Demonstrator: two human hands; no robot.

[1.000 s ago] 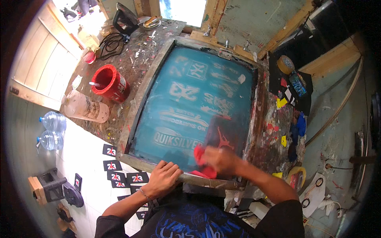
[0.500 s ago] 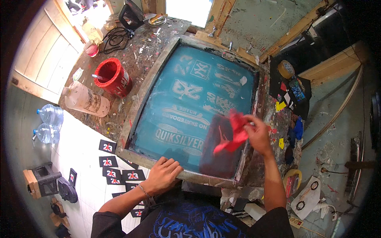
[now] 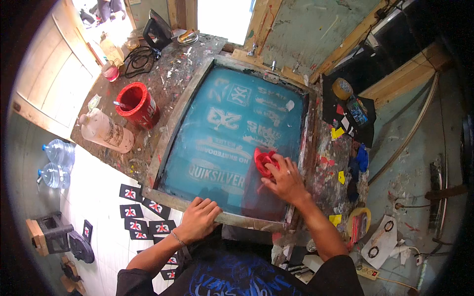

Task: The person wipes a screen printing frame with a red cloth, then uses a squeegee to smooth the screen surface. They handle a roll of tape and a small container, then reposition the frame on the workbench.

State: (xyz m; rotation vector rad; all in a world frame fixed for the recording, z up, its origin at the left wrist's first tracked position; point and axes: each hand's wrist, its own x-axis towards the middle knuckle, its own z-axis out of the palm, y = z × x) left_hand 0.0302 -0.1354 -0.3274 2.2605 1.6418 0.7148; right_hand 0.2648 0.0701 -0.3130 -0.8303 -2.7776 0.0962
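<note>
A wooden-framed printing screen with teal mesh and white stencil designs lies on the paint-stained bench. My left hand curls over the frame's near bar, left of centre. My right hand grips a bunched red cloth on the lower right of the mesh, over a dark reddish, translucent patch. Left of the screen stand a red bucket with a handle sticking out and a pinkish-white plastic bottle.
An iron and coiled cord sit at the back left. Black printed patches lie on a white surface at lower left, near water jugs. Tape, scraps and a power strip are at the right.
My right hand moved up and rightward with the cloth, then back left; the cloth, dangling half a second ago, is now bunched on the mesh. My left hand stayed on the frame.
</note>
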